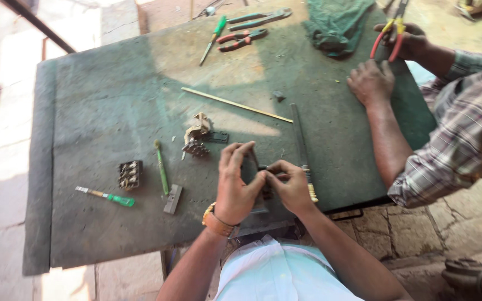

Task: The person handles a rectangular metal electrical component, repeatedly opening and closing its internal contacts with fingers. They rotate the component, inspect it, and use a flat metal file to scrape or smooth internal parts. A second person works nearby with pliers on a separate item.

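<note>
My left hand (235, 181) and my right hand (289, 187) meet over the near edge of a dark green worktable (107, 106). Both pinch a small dark part (263, 177) between their fingertips; its shape is mostly hidden by my fingers. A long dark metal file (300, 142) with a pale handle lies just right of my right hand. A small metal lock-like assembly (199, 136) sits just beyond my left hand.
A green-handled screwdriver (109, 196), a small toothed block (130, 174), a green stick tool (161, 167) and a grey bar (172, 199) lie left. Pliers (244, 38), a thin rod (235, 104) and green cloth (336, 22) lie farther back. Another person's hands (372, 81) hold red-handled pliers (389, 39) at right.
</note>
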The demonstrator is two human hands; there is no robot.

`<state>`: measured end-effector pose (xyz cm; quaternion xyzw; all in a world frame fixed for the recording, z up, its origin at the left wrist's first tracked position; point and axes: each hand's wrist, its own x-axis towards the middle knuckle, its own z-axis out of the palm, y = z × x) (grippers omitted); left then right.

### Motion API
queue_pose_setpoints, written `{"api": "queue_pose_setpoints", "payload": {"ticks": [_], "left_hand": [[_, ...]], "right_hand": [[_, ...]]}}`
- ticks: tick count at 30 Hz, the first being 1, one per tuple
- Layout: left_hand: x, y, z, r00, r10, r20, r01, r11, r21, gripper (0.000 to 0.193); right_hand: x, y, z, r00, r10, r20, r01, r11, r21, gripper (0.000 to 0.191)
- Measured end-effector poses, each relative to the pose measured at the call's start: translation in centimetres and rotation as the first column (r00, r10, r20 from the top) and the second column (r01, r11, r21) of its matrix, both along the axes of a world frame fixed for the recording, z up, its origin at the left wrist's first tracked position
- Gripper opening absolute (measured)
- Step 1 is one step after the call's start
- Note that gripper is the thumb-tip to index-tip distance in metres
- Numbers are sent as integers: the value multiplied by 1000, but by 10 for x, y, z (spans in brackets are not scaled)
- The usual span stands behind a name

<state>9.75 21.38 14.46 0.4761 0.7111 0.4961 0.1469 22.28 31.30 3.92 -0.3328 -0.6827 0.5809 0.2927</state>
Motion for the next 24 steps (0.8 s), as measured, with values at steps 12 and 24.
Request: {"api": "queue_pose_setpoints", "payload": {"ticks": [12, 24], "left_hand": [[18, -11, 4, 1000, 4, -2, -4, 1000, -24, 55], [19, -8, -3, 996, 50, 70, -49, 999, -17, 41]], "right_hand": [[50, 45, 17, 951, -230, -208, 189, 962, -200, 6], [115, 138, 10, 788, -268, -555, 60, 930, -363, 7]]}}
